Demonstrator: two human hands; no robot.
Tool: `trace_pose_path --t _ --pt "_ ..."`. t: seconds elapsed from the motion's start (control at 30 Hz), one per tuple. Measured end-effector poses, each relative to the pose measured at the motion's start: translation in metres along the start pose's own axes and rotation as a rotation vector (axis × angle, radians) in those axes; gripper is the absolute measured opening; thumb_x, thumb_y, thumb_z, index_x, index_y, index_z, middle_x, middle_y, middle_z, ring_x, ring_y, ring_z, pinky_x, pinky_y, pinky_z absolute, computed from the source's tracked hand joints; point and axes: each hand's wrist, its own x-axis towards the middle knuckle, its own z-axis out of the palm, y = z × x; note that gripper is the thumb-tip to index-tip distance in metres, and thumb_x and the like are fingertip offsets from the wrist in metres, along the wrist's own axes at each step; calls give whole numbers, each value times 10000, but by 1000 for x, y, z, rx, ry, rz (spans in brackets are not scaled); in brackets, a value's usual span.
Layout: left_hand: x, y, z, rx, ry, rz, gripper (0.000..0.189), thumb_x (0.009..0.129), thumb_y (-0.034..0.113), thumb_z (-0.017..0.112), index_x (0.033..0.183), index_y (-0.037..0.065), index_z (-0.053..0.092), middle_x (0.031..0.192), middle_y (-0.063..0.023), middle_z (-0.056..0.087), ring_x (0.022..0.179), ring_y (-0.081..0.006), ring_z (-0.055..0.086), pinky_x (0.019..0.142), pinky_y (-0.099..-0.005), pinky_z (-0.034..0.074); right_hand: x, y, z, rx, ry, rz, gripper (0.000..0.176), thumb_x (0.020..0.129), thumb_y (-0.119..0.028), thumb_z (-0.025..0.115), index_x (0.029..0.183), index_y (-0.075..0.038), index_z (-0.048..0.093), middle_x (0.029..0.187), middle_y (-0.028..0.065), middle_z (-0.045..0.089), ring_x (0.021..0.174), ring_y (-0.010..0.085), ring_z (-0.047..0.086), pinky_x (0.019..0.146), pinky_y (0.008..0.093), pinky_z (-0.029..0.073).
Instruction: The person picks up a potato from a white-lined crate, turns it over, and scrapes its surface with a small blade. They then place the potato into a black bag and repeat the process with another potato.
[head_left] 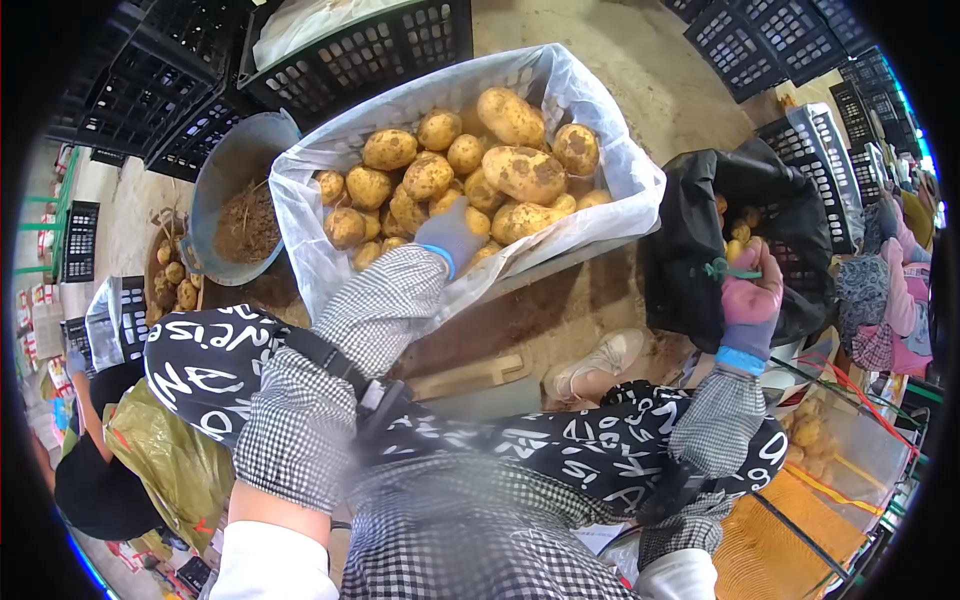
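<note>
Potatoes with soil on their skins (427,176) fill a crate lined with white plastic sheet (300,235). My left hand (455,236), in a grey glove, reaches over the crate's near side and rests among the potatoes; its fingers are hidden. At the right, my right hand (752,295), in a pink and grey glove, is closed in a pinch on a small green item (728,268) whose kind I cannot tell. That hand is over the near rim of a black-lined crate (690,290), which holds a few smaller potatoes (740,228).
A grey-blue bucket (205,190) holding dry soil stands left of the white-lined crate, with more potatoes (178,285) beside it. Black crates (370,60) are at the back. At the lower right are an orange mat (770,535) and potatoes in a clear bag (812,430). People are at both sides.
</note>
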Motion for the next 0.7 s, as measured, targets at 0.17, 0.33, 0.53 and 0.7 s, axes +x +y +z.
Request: trace_pose_path --t 0.17,0.33,0.53,0.7 --pt "-11 -7 -29 -202 -13 11 738 772 370 775 1368 75 455 1147 -192 664 1066 -307 653 896 -392 522 -73 -78 134 408 -138 461 311 987 -100 572 1261 47 567 1109 137 660 1001 174 641 826 298 556" --pt "-50 -12 -52 -912 -107 299 679 814 280 798 1360 62 459 1187 -99 606 1085 -184 613 908 -334 528 -140 -61 177 57 -533 671 480 964 -116 623 1401 17 476 1141 114 639 943 162 652 825 286 545" --pt "-113 23 -66 -1140 -272 249 580 953 462 627 1339 56 478 1210 -65 573 1100 -176 604 972 -320 504 -176 -78 222 94 -819 561 653 892 -102 721 1458 16 417 1252 74 597 980 148 633 858 276 532" --pt "-122 25 -65 -1179 -281 340 565 975 495 570 1321 55 495 1194 -71 576 1078 -149 598 822 -292 557 -178 -92 225 45 -706 761 584 931 -168 688 1434 16 455 1192 78 632 958 141 636 772 277 570"
